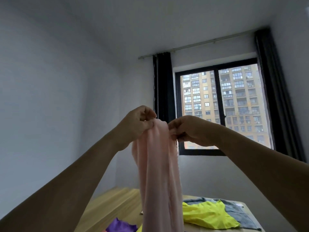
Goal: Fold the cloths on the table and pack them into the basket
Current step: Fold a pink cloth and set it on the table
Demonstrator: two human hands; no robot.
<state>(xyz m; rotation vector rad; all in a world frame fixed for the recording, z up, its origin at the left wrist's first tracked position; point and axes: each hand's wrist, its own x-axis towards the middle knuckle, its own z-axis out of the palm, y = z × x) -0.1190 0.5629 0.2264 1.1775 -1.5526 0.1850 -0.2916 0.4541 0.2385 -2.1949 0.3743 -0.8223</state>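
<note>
A pale pink cloth hangs in a long bunched drape in front of me, held up high at its top edge. My left hand pinches the top on the left side, and my right hand pinches it on the right, the two hands close together. The cloth's lower end drops out of view at the bottom. On the wooden table below lie a yellow cloth, a grey cloth under it, and a purple cloth at the bottom edge. The basket is not in view.
The table's far edge runs just behind the cloths, with wooden floor beyond on the left. A window with dark curtains fills the far wall. Bare white walls are on the left.
</note>
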